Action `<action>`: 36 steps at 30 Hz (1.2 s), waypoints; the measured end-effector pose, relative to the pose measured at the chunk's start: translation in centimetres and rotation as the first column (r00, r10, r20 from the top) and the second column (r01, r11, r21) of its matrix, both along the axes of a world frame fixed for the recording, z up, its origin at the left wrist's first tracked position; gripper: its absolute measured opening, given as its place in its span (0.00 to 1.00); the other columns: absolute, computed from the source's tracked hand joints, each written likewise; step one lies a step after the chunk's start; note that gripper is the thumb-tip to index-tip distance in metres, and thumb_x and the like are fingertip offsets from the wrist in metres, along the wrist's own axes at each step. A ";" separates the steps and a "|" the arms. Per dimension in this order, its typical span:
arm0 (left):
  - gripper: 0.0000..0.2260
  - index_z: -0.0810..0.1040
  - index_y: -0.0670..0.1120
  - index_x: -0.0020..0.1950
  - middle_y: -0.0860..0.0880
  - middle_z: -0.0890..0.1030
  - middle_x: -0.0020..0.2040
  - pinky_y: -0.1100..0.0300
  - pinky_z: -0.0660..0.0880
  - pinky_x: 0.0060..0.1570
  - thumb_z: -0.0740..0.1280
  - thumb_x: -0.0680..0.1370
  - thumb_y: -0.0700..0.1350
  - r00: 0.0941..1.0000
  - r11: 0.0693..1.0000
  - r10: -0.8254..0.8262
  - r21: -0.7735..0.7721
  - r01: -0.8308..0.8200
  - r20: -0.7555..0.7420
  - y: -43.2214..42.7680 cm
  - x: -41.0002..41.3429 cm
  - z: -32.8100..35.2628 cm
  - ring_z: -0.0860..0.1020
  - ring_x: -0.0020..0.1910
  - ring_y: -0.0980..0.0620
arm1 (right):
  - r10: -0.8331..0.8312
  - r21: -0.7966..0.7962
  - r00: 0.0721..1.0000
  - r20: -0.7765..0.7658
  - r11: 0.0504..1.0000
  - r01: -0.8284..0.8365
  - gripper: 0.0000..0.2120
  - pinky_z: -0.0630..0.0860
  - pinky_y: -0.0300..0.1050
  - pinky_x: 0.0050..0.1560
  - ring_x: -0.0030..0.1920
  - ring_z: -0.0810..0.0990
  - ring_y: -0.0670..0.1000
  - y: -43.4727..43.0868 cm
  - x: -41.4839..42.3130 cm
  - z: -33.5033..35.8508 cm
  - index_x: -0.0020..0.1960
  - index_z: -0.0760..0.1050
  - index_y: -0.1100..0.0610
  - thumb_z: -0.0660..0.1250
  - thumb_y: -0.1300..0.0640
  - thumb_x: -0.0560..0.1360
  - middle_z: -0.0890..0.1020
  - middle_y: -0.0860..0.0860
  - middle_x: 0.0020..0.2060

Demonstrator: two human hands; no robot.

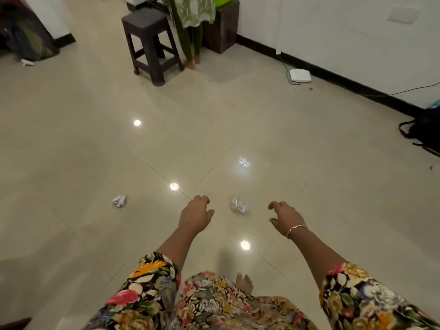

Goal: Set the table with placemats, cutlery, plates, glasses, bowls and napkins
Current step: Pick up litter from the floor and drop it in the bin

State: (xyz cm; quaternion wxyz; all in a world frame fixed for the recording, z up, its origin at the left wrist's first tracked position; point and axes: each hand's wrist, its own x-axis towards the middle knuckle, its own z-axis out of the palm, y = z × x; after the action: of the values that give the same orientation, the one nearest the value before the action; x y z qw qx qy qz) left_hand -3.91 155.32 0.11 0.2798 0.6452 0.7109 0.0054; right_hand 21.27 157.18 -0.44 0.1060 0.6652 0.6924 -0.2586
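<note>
- Head view. Person stands on a glossy tiled floor [71, 151]; both arms reach forward and down.
- Left hand [196, 213]: fingers loosely curled, holds nothing.
- Right hand [284, 217]: fingers loosely curled and a little spread, holds nothing. Bracelet [296, 228] on that wrist.
- Task's things: no placemat, cutlery, plate, glass, bowl or napkin in view. No table in view either.
- Key relation: cannot tell which way the tableware lies from either hand, nor which hand is nearer to it. Judgement: the person must first walk to the table or to the store of things; setting has not visibly begun.
- Between the hands, on the floor: crumpled clear plastic [238, 206], near both, touching neither.
- Left of the left hand, well apart: crumpled paper [119, 201].
- Far side: dark stool [152, 44], with a second person's legs [194, 41] just beside it; white box [300, 75] with a cable by the wall; black bag [421, 132] at the right edge.
- Writing or brands: none readable.
</note>
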 end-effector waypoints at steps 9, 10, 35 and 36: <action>0.17 0.68 0.43 0.67 0.45 0.72 0.64 0.57 0.69 0.56 0.59 0.80 0.49 0.997 0.990 0.052 -0.137 -0.045 0.054 12.8 -0.5 -7.3 0.72 0.61 0.48 | -0.067 -0.166 0.998 -0.012 0.984 0.064 0.18 0.71 0.47 0.56 0.59 0.73 0.57 14.7 -0.5 -7.2 0.65 0.68 0.54 0.64 0.55 0.76 0.74 0.56 0.60; 0.17 0.68 0.43 0.67 0.45 0.72 0.64 0.57 0.69 0.56 0.59 0.80 0.49 0.997 0.989 0.049 -0.144 -0.041 0.055 14.3 -0.8 -8.5 0.72 0.61 0.48 | -0.075 -0.194 0.997 -0.012 0.978 0.071 0.18 0.71 0.47 0.56 0.59 0.74 0.57 16.0 -0.7 -8.7 0.65 0.68 0.54 0.64 0.55 0.75 0.74 0.56 0.60; 0.15 0.71 0.42 0.64 0.44 0.74 0.61 0.56 0.69 0.55 0.61 0.80 0.48 0.920 0.872 0.388 -0.344 -0.348 0.055 21.3 -3.7 -54.2 0.74 0.58 0.47 | -0.144 -0.471 0.983 0.117 0.863 0.183 0.36 0.70 0.49 0.48 0.56 0.75 0.63 27.4 -7.3 -60.1 0.66 0.58 0.57 0.73 0.47 0.67 0.71 0.59 0.58; 0.15 0.71 0.42 0.64 0.44 0.74 0.61 0.56 0.69 0.55 0.61 0.80 0.48 0.913 0.863 0.405 -0.352 -0.361 0.057 20.8 -3.8 -53.5 0.74 0.58 0.47 | -0.131 -0.470 0.985 0.109 0.867 0.167 0.35 0.69 0.48 0.46 0.55 0.75 0.62 27.5 -7.5 -59.1 0.66 0.59 0.57 0.72 0.48 0.67 0.71 0.59 0.57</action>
State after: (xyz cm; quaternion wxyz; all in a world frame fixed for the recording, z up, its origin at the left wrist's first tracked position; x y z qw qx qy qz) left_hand -7.75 176.12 -53.40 0.4236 0.4322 0.7959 -0.0182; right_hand 13.75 184.70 -59.55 0.2717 0.6791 0.5495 -0.4039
